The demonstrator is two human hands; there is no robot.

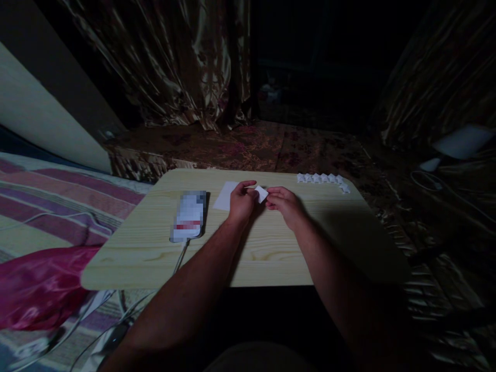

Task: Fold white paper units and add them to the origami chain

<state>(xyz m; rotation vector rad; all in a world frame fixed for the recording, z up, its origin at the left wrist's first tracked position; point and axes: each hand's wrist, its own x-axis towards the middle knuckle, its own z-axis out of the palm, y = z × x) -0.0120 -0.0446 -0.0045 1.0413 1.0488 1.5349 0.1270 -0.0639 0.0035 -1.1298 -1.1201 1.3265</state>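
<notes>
The left hand (241, 201) and the right hand (284, 204) are close together over the far middle of the table, and both pinch one small white folded piece of paper (262, 194). The left thumb and fingers grip its left edge and the right fingertips grip its right edge. The piece is held just above the tabletop, between the two hands.

Just beside the left hand, on its outer side, one flat white sheet of paper (225, 197) lies on the pale wood-grain table with rounded corners (271, 248); the hand covers the sheet's near corner.

Further left lies one rectangular phone with a lit, blurred screen (188, 216). One thin grey cable (180, 261) is plugged into its near end and runs off the table's front edge.

At the far right corner of the table, well apart from the hands, there is a row of small white folded paper shapes (321, 179). I count about seven or eight, with the last one turned down toward the edge; they are too small to count for certain.

Off the table on the left are one striped purple and cream blanket (58, 206) and one crumpled magenta satin cloth (34, 289). Shiny brown and gold curtains (174, 62) hang behind.
</notes>
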